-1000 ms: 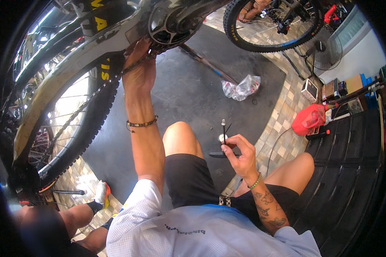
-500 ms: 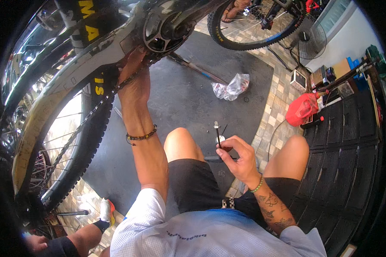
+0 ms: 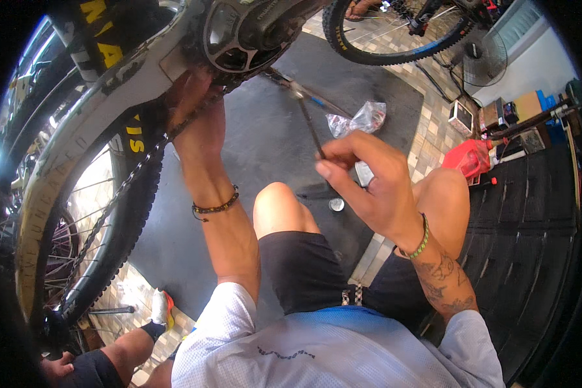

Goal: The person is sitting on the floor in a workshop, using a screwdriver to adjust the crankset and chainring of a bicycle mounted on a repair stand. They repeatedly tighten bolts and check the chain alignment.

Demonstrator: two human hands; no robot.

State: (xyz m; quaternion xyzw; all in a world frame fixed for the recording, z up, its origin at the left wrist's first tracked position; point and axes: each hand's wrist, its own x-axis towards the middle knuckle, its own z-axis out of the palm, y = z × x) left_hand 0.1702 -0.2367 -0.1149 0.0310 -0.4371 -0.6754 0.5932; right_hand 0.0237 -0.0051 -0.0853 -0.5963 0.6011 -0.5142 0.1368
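My left hand (image 3: 197, 129) reaches up beneath the bicycle frame (image 3: 64, 136), beside the chain (image 3: 136, 168) and below the chainring (image 3: 236, 52); its fingers are shadowed and mostly hidden there. My right hand (image 3: 362, 184) pinches a thin dark rod (image 3: 310, 119) with a shiny tip, angled up toward the crank. A small round silvery container (image 3: 335, 204) lies on the grey mat (image 3: 233, 161) below my right hand. The rear tyre (image 3: 129, 220) is at my left, behind the chain.
Another bicycle wheel (image 3: 394, 52), a standing fan (image 3: 475, 52), a red jug (image 3: 465, 155) and black drawers (image 3: 524, 246) are ahead and right. A plastic bag (image 3: 362, 118) and poles lie on the mat. Another person's leg (image 3: 119, 355) is at lower left.
My right hand has risen toward the crank, carrying the rod upward and to the left; the round container is now uncovered. My left hand stays under the frame.
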